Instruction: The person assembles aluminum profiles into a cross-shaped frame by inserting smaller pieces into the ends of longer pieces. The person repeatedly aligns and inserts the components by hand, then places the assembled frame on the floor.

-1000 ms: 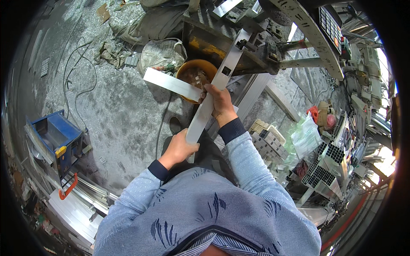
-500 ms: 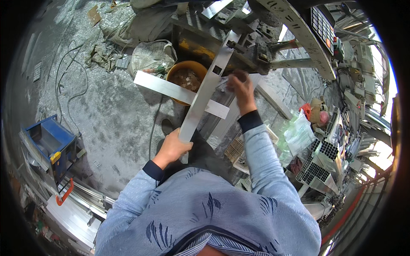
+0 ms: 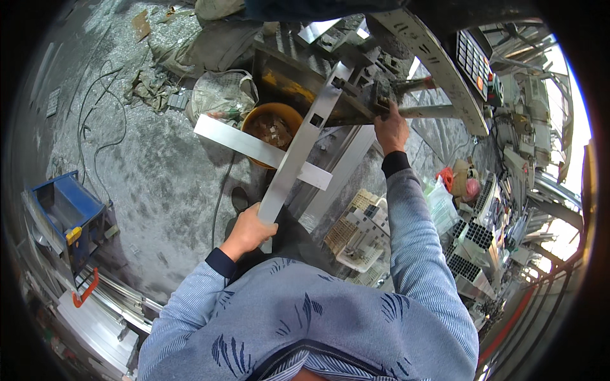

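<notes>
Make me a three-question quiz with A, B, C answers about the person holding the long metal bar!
1. Where is the left hand?
A. on the bar's near end
B. inside the bucket
C. on the blue box

2. What colour is the bucket under the bar?
A. green
B. orange
C. white

3. What is the right hand doing?
A. hanging free
B. holding a cable
C. gripping the machine's handle

Answers:
1 A, its fingers wrap the bar's lower end near the body.
2 B, its rim shows orange beside the bar.
3 C, the hand is closed around the handle at the machine.
</notes>
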Action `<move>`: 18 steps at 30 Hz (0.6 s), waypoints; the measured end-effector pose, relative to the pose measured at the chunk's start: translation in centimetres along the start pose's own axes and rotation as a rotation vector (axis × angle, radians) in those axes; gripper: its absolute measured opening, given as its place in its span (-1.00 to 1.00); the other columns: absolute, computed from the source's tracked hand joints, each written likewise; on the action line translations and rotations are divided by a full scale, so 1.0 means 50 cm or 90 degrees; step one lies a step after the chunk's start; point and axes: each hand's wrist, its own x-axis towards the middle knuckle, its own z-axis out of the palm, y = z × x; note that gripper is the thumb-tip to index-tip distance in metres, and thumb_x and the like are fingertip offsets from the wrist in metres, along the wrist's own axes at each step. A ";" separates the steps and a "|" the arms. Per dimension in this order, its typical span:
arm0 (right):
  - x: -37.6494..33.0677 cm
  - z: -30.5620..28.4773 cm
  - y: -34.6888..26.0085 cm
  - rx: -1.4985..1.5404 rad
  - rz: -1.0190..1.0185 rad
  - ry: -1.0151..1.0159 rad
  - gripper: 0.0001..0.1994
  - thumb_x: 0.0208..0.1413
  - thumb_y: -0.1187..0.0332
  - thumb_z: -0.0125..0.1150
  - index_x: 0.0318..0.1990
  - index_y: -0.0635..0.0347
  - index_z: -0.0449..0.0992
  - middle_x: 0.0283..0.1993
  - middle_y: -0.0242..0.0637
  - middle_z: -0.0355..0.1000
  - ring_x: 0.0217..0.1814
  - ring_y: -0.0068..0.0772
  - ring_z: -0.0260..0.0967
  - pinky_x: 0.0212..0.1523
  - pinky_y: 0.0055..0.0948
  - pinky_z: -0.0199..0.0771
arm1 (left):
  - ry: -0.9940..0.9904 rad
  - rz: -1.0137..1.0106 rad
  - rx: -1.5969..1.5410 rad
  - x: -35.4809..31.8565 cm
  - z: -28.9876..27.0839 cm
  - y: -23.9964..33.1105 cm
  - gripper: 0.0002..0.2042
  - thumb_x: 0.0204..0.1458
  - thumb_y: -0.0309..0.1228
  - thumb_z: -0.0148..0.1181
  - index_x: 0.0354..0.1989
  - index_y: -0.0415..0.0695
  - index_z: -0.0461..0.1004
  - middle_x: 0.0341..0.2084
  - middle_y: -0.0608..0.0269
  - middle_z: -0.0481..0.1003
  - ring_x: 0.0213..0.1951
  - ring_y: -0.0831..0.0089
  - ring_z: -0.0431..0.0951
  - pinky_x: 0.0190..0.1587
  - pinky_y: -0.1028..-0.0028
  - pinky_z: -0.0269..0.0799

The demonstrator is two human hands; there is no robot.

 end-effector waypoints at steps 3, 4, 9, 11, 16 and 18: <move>0.008 -0.009 -0.002 -0.049 -0.028 -0.024 -0.40 0.06 0.18 0.24 0.33 -0.09 0.38 -0.12 -0.01 0.63 -0.08 0.13 0.60 -0.07 0.03 0.57 | -0.011 0.000 -0.042 -0.002 -0.001 0.003 -0.68 -0.10 -0.37 0.32 -0.23 -0.32 0.45 -0.55 0.08 0.57 -0.54 0.37 0.62 -0.41 0.37 0.53; 0.010 -0.013 -0.002 -0.060 -0.038 -0.032 -0.40 0.06 0.18 0.24 0.33 -0.09 0.38 -0.12 -0.01 0.63 -0.08 0.13 0.60 -0.07 0.03 0.57 | -0.004 0.020 -0.034 -0.001 -0.001 0.003 -0.68 -0.10 -0.37 0.32 -0.23 -0.32 0.45 -0.54 0.07 0.57 -0.54 0.36 0.62 -0.40 0.37 0.53; -0.004 -0.021 -0.020 -0.042 -0.042 -0.016 -0.40 0.04 0.21 0.28 0.31 -0.02 0.41 -0.10 0.03 0.62 -0.03 0.09 0.60 -0.06 0.03 0.56 | -0.006 0.029 -0.022 0.001 -0.002 -0.002 -0.68 -0.11 -0.38 0.32 -0.23 -0.33 0.46 -0.53 0.02 0.59 -0.51 0.28 0.64 -0.38 0.33 0.54; -0.029 -0.002 -0.046 0.145 -0.057 -0.003 -0.45 0.07 0.23 0.30 0.26 0.05 0.44 -0.13 -0.04 0.63 -0.09 -0.04 0.61 -0.12 -0.08 0.59 | 0.006 0.052 -0.004 0.000 -0.002 -0.002 -0.68 -0.11 -0.38 0.32 -0.23 -0.33 0.46 -0.53 0.02 0.59 -0.50 0.25 0.65 -0.36 0.32 0.54; -0.061 0.038 -0.135 0.843 0.167 -0.281 -0.66 0.27 0.25 0.22 0.12 0.19 0.47 -0.17 -0.37 0.53 -0.25 -0.50 0.51 -0.23 -0.53 0.52 | 0.009 0.049 -0.028 -0.003 -0.005 0.007 -0.68 -0.11 -0.38 0.32 -0.24 -0.33 0.46 -0.53 0.02 0.58 -0.49 0.27 0.64 -0.35 0.31 0.54; -0.056 0.043 -0.178 0.958 0.241 -0.356 -0.68 0.28 0.27 0.20 0.11 0.20 0.45 -0.16 -0.34 0.52 -0.22 -0.45 0.52 -0.20 -0.48 0.55 | 0.004 0.027 -0.035 -0.002 -0.008 0.013 -0.69 -0.11 -0.39 0.32 -0.24 -0.34 0.46 -0.53 0.03 0.58 -0.49 0.29 0.64 -0.36 0.32 0.54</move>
